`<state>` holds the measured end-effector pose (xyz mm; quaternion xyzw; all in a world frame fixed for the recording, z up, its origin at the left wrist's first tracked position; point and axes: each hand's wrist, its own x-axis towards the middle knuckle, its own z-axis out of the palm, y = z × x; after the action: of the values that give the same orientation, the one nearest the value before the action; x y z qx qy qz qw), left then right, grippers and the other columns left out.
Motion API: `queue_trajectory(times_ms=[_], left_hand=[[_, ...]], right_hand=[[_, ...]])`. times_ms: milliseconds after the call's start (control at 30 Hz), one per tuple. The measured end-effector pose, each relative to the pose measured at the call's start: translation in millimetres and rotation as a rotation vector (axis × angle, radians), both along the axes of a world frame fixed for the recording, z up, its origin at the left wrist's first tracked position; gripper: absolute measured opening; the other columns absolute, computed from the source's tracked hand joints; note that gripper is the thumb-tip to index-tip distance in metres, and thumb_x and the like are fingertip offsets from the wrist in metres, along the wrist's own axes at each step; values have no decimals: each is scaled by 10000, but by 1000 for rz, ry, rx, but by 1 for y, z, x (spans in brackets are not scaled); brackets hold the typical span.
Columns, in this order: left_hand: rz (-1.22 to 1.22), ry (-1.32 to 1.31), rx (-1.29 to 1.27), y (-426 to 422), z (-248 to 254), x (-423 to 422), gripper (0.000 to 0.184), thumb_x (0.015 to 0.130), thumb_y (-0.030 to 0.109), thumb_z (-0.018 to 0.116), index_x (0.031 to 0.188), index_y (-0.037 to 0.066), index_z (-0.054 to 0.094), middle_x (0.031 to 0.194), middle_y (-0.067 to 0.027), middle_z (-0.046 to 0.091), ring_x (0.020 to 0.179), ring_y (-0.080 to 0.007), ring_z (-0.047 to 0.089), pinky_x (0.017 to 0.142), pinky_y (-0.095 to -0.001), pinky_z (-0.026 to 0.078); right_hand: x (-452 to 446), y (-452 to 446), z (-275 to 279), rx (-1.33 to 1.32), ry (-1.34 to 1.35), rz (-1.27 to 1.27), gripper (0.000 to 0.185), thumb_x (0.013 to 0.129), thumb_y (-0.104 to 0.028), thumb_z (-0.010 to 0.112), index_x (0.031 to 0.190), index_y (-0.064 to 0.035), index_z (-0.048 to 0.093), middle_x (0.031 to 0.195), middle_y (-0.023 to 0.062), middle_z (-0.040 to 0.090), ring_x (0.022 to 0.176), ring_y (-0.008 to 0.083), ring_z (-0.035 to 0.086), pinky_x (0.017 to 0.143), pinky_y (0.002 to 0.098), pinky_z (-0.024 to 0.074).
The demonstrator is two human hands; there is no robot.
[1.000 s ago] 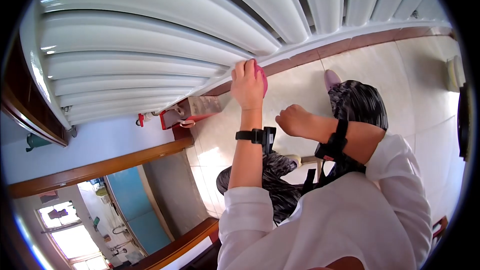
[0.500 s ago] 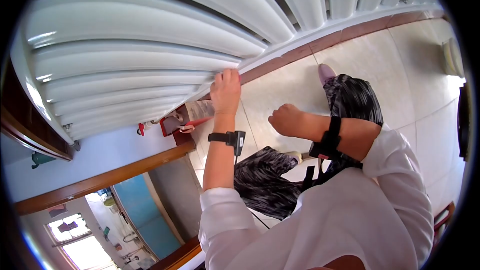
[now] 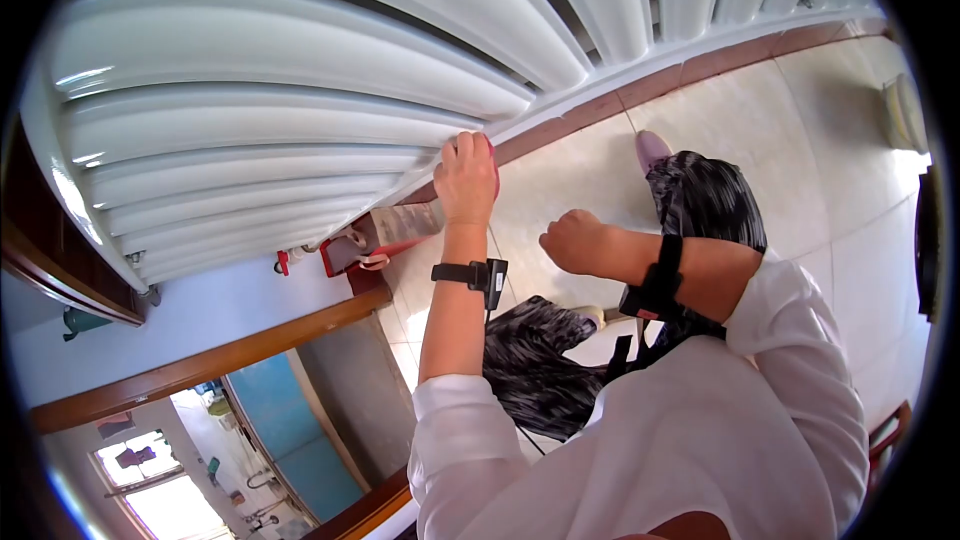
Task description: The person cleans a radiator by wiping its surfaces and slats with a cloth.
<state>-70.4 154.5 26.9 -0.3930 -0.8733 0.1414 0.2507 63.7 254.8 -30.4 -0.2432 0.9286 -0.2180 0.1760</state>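
Note:
My left hand (image 3: 465, 178) is closed on a pink cloth (image 3: 492, 165), which shows only along the right side of the fingers. It rests at the lower end of the white slatted radiator (image 3: 300, 110), against its bottom edge. My right hand (image 3: 575, 242) is curled into a fist in front of my body, above the tiled floor, touching nothing, and no object shows in it. Both wrists carry black straps with small devices.
A red box (image 3: 395, 230) stands on the floor beyond my left hand. Below left are a wooden door frame (image 3: 215, 358) and a room with a bright window. A pale bucket-like container (image 3: 905, 113) is at the far right. My shod feet and patterned trousers are below.
My left hand moved left along the radiator's lower edge, then came a little back right with the pink cloth. The view shifted slightly; my right hand remains a fist.

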Motion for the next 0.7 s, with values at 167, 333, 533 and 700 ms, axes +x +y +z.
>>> queue_trajectory(times_ms=[167, 333, 533, 700], left_hand=[[-40, -86, -70, 11, 16, 0, 34, 736, 109, 566, 768, 97, 572, 816, -27, 493, 752, -200, 542, 550, -296, 499], [193, -512, -588, -2, 5, -5, 73, 723, 98, 584, 732, 51, 639, 825, -93, 599, 791, -260, 621, 630, -375, 508], [472, -794, 47, -94, 4, 22, 196, 732, 174, 648, 893, 61, 655, 968, -114, 643, 846, -304, 629, 724, -381, 493], [700, -1015, 1881, -123, 90, 37, 414, 821, 249, 646, 1184, 82, 539, 1145, -19, 566, 1101, -218, 509, 935, -441, 376]], right_hand=[[0, 5, 4, -13, -8, -6, 205, 776, -153, 526, 841, -60, 697, 898, 98, 682, 852, 250, 655, 658, 394, 524], [-2, 15, 10, 0, -25, -28, 211, 779, -146, 516, 847, -65, 698, 906, 105, 680, 863, 254, 653, 700, 384, 520], [-2, 23, -2, -117, 234, -150, 154, 719, -156, 549, 715, -78, 681, 752, 108, 669, 712, 255, 657, 568, 388, 500], [-14, 22, 7, -30, 89, -85, 195, 784, -175, 492, 863, -69, 634, 837, 150, 656, 813, 294, 645, 727, 425, 492]])
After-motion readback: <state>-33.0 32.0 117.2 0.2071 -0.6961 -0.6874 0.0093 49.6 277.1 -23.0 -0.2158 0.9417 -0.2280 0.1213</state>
